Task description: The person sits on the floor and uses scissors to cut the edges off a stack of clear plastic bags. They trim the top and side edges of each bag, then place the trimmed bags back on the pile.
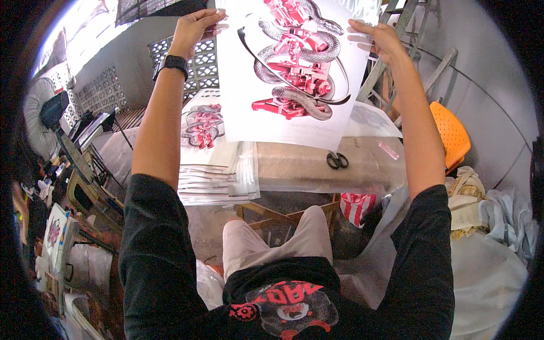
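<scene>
Up in front of me hangs a large white printed sheet (241, 107) with a grey snake wound round red machine parts. My left hand (195, 29) pinches its upper left edge between thumb and fingers. On the opposite edge, my right hand (381, 39) grips the sheet near the upper right. Its lower edge hangs over the table (283, 173), which has a brown covering. Black-handled scissors (337, 161) lie just below the sheet, their blades partly hidden behind it. To the left rests a stack of similar printed sheets (212, 178) in clear film.
A small pink-and-white strip (388, 151) lies on the table's right side. An orange chair (449, 136) and wooden ladder (436, 76) stand at the right, with bundled cloth and plastic (498, 221) nearer. A press-like machine (79, 164) and another print (54, 232) are at the left.
</scene>
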`<state>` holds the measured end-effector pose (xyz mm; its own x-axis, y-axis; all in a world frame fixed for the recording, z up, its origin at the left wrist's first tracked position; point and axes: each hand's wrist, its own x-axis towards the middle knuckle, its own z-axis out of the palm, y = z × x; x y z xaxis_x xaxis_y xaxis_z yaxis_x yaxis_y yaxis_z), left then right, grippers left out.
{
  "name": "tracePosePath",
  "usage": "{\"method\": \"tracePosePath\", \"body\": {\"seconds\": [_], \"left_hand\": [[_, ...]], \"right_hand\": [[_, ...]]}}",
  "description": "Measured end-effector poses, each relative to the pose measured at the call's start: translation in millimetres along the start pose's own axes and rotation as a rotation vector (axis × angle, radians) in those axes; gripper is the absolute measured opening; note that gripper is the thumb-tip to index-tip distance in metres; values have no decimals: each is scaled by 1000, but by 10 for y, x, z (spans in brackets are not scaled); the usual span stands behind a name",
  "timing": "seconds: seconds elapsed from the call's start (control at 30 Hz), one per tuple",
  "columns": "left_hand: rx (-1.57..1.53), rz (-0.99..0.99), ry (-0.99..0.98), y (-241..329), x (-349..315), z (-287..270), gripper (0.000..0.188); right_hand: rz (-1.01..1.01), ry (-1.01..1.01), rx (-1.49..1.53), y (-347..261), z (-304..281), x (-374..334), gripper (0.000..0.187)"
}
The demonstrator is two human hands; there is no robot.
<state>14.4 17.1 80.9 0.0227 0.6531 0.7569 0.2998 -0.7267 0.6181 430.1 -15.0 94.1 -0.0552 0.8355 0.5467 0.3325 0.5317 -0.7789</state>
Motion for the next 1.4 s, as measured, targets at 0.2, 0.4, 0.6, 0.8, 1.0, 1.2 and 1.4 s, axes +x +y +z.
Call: {"method": "tracePosePath", "body": {"seconds": [0.2,0.4,0.6,0.8,1.0,1.2,1.4], "left_hand": [[2,6,-13,-16,17,-16,33],[-66,12,0,-74,15,-10,35],[-15,-24,22,-12,-63,2,32],[-127,-93,56,25,-125,37,31],[-173,-138,75,64,-198,31,26],[-163,108,513,382,-730,806,21],[411,543,467,594,-967,758,18]], "right_hand": [[-17,-12,9,5,-7,14,37],[-3,-5,17,-27,-2,53,39],[-31,1,21,-35,7,77,41],[-37,14,67,-66,42,-18,41],[27,59,5,-79,36,-3,55],[-399,801,-855,57,834,-210,83],[-330,374,-141,-283,1019,-703,65]]}}
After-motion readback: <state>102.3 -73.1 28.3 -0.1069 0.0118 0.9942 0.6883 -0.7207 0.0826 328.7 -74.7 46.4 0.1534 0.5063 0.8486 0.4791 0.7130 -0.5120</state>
